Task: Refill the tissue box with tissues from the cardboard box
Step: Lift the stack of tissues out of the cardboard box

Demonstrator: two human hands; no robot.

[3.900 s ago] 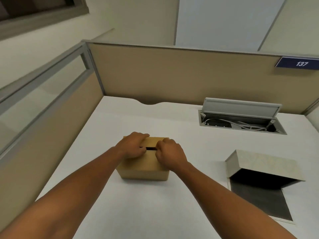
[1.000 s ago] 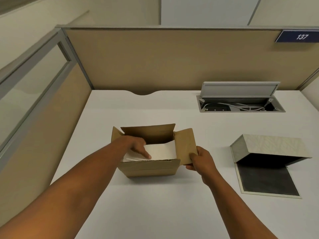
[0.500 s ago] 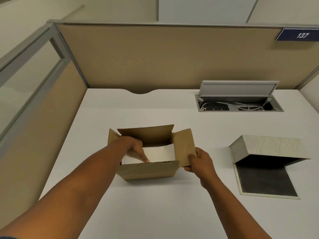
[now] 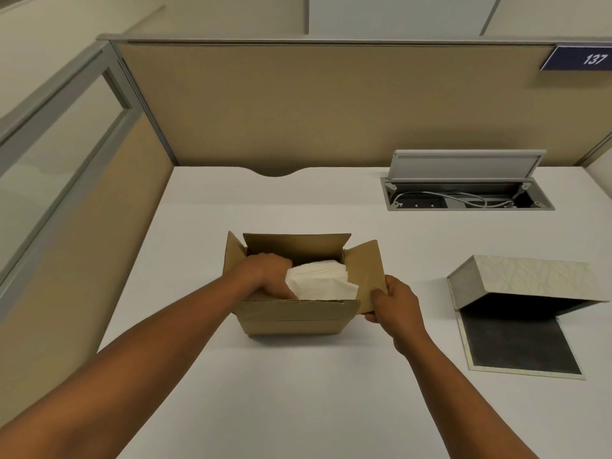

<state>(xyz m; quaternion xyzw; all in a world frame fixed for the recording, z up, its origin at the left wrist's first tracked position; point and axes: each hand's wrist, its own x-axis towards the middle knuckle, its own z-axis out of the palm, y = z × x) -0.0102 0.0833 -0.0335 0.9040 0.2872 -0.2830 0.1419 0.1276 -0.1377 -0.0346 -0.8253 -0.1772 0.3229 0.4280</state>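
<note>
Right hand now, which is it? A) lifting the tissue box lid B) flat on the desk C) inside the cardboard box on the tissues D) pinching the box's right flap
D: the right hand pinches the right flap of the cardboard box, while the left hand grips the tissues inside.

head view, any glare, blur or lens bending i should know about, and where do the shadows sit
Head view: soft, even light, no glare on the white desk; wide-angle bending curves the partition top and stretches the forearms at the bottom corners; slightly soft throughout, with the tissues nearly washed out; faint shadow under the cardboard box, and deep shadow inside the tissue box, hiding its interior.
</note>
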